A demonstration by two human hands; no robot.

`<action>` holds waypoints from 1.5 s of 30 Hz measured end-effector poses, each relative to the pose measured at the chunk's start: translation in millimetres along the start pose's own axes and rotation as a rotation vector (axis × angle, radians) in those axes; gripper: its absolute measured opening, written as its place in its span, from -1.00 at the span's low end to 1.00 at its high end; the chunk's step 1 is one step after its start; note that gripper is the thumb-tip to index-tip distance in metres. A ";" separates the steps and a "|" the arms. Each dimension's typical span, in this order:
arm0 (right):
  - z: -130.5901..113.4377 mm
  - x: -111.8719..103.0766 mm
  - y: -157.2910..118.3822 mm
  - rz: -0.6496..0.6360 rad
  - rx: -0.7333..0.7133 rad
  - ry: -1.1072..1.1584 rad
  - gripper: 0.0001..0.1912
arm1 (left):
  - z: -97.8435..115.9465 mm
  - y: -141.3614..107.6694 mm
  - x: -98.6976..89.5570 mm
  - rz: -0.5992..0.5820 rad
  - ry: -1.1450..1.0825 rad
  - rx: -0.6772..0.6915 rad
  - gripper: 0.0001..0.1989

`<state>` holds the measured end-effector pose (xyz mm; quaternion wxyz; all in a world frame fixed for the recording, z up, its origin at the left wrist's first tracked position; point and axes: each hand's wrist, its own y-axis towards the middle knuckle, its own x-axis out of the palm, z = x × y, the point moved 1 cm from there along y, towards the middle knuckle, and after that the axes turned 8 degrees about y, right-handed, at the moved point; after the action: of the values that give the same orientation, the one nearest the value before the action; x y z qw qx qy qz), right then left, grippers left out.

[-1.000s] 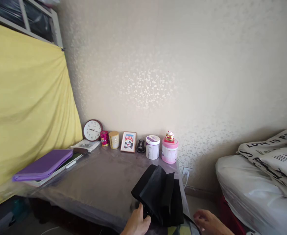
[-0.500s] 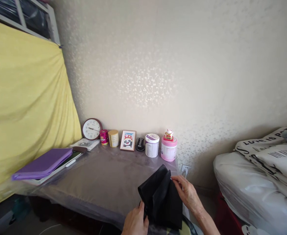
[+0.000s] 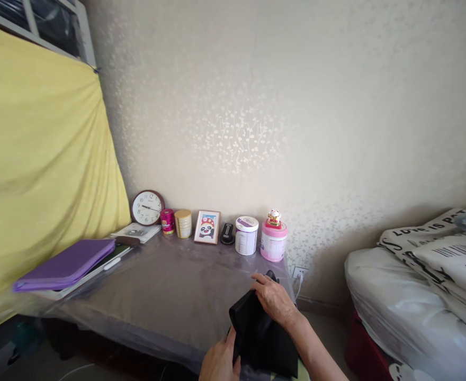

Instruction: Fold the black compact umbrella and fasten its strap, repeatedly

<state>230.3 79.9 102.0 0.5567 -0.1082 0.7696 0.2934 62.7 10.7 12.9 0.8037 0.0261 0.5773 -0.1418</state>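
Note:
A folded piece of black cloth [image 3: 267,344], possibly a bag, hangs in front of me at the table's near right corner. My left hand [image 3: 220,357] grips its left edge, thumb and fingers closed around the fabric. Across the top of the cloth lies my right hand [image 3: 275,300], fingers bent over the upper folds and closed on them. Its fingertips are partly hidden, and so is the inside of the cloth.
Along the back of the plastic-covered table [image 3: 165,296] stand a clock [image 3: 148,207], a panda picture frame [image 3: 207,227], a white tub [image 3: 247,236] and a pink tub [image 3: 273,241] with a figurine. Purple folder [image 3: 64,264] lies left; a bagged bundle [image 3: 408,296] is right.
My right hand has moved left and up from the cloth's right edge onto its top, pressing the folds down. My left hand keeps its grip in nearly the same place.

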 end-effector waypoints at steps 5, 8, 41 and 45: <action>4.4 -4.0 4.7 0.000 0.041 0.001 -0.71 | 5.1 -5.4 -6.4 -0.044 0.039 -0.015 -0.26; 3.4 -1.6 11.8 -0.003 0.080 -0.028 -0.73 | 6.0 -7.7 -2.1 -0.072 0.096 -0.032 -0.28; 15.4 62.3 -31.2 0.169 0.040 0.215 -0.76 | 7.9 1.1 38.2 0.061 0.276 -0.039 -0.27; 24.4 71.3 -26.6 0.182 0.092 0.154 -0.73 | 7.6 -0.2 36.7 0.074 0.263 -0.028 -0.27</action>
<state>237.3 83.8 22.6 0.4713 -0.0346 0.8293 0.2982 80.4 1.7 -18.9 0.7259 0.0548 0.6783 -0.0994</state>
